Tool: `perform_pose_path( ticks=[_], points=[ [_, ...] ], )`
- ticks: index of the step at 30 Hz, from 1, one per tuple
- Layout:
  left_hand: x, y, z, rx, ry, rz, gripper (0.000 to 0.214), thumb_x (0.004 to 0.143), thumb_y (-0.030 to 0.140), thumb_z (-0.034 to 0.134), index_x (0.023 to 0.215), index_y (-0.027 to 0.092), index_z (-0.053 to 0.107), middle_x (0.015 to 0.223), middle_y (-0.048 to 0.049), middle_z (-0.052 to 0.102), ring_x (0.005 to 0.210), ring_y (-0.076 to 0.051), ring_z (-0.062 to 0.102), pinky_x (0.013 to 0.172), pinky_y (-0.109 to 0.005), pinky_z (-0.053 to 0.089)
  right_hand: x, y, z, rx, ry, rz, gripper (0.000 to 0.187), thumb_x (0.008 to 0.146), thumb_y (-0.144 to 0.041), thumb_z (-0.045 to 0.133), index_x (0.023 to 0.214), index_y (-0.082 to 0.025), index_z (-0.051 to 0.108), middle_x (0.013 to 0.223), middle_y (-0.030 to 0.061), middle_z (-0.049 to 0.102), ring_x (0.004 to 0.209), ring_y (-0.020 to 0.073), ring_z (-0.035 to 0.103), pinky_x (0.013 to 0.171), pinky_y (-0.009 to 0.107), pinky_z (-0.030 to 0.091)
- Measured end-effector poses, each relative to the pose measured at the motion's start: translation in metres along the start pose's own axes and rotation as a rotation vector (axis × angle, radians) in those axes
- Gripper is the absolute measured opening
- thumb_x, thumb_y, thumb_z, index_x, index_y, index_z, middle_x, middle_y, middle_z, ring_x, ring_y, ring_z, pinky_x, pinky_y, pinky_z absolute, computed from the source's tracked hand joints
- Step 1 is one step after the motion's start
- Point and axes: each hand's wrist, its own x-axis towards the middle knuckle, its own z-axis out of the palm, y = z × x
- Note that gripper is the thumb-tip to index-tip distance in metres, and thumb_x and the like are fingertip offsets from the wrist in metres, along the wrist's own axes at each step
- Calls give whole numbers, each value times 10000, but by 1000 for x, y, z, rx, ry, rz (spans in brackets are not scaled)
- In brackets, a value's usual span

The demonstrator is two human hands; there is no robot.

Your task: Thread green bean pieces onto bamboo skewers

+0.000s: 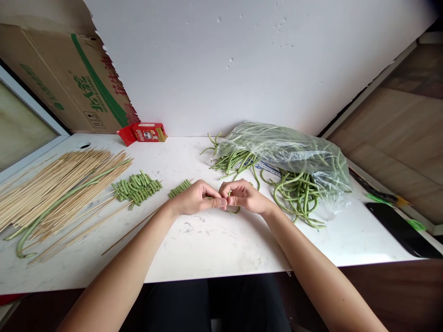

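Note:
My left hand (196, 198) and my right hand (242, 196) meet at the middle of the white table (207, 240), both with fingers curled in a pinch on a green long bean (234, 211) whose end curls out under my right hand. A skewer with folded bean pieces (180, 188) lies just left of my left hand. Further left sit finished bean skewers (136, 187). A clear plastic bag of long beans (287, 154) lies behind my right hand.
A heap of bamboo skewers (58, 184) with a long bean across it fills the left side. A small red packet (145, 133) and a cardboard box (69, 78) stand at the back left. A black phone (401, 229) and a tool lie at the right edge.

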Motion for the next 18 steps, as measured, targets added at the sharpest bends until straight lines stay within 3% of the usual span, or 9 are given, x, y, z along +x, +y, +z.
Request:
perform_pose_path(
  ticks=[7,18],
  points=[
    [-1,10,3,-15,-36,16,420,907,553,776,837,148,867,636,-27,669,598,-117,487,544,-242,373,1,1,1,27,-74,-15,497,857,-646,827,807,-184,651,779,53,718,708,163,597,640,274,459],
    [-1,3,5,-100,-74,3,406,909,542,790,859,147,871,565,6,536,553,-97,385,524,-260,294,1,4,-1,94,-119,-21,457,844,-603,864,801,-185,685,784,58,734,742,187,656,685,295,505]
  ],
)
